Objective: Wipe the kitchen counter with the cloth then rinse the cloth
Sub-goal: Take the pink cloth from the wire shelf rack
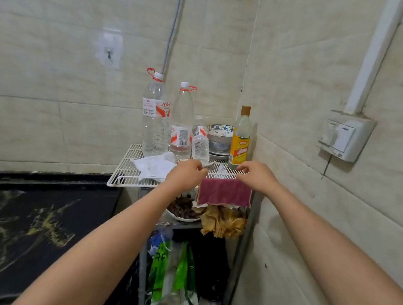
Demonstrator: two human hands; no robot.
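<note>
A magenta cloth hangs over the front edge of a white wire rack in the tiled corner. My left hand pinches the cloth's top edge at its left end, fingers curled. My right hand pinches the top edge at the right end. The part of the cloth lying on the rack is hidden behind my hands. The black marbled counter lies to the lower left, apart from both hands.
On the rack stand three clear water bottles, a yellow-labelled oil bottle, stacked bowls and a white crumpled bag. Below sit a dish of dark food, dried tofu skin and plastic bags. A wall socket is at the right.
</note>
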